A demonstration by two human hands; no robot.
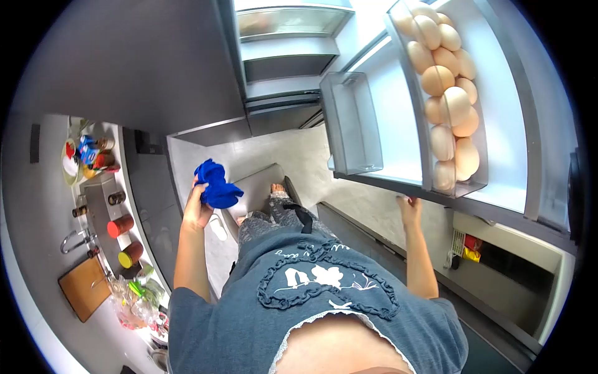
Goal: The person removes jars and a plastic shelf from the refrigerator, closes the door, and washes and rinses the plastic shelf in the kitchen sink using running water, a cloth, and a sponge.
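Note:
My left hand is closed around a crumpled blue cloth, held out over the floor. Part of the cloth hangs loose to the right of my fingers. My right hand is at the edge of the open refrigerator door, its fingers curled against the edge and partly hidden by it. Inside that door, a clear bin holds several eggs piled in a long row. Another clear door bin sits to its left with nothing visible in it.
The refrigerator's shelves are open ahead of me. On the left, a counter carries a faucet, a cutting board, jars with red and yellow lids, and plastic bags. A low open cabinet stands at the right.

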